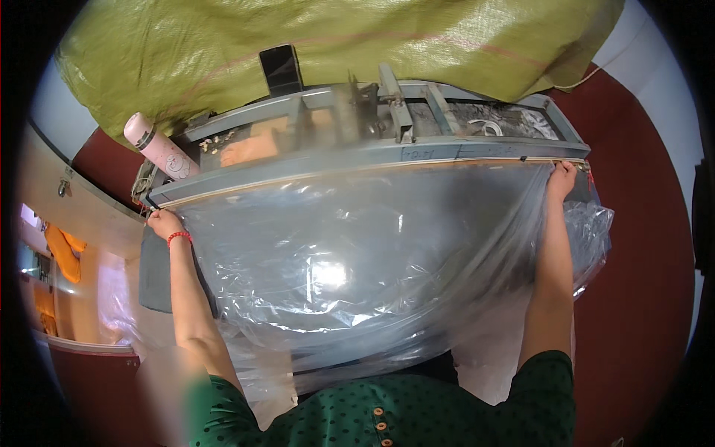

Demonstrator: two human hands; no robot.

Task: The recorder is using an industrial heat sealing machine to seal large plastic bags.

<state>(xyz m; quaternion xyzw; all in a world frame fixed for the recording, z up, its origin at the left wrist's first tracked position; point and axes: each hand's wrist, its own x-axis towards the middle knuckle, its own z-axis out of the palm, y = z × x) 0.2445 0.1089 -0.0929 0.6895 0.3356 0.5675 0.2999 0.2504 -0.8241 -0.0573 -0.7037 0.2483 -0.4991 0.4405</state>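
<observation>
A wide sheet of clear plastic film (357, 246) is spread between my hands. Its far edge runs along a metal machine frame (335, 158), and the rest hangs in shiny folds toward my body. At the left end of that edge, my left hand (164, 223), with a red bead bracelet on the wrist, has its fingers closed on the film's corner. My right hand (562, 181) pinches the film at the opposite end, close to the frame's right corner. Creases gather down from the right hand, and a crumpled part of the film bulges out beyond the right forearm.
On the frame's left end stands a tilted pink bottle (160, 146). A black phone (281, 70) is propped at the back. Metal brackets (395, 104) rise mid-frame, with scraps in its tray. A yellow-green woven sheet (335, 37) hangs behind; a door (67, 171) is at left.
</observation>
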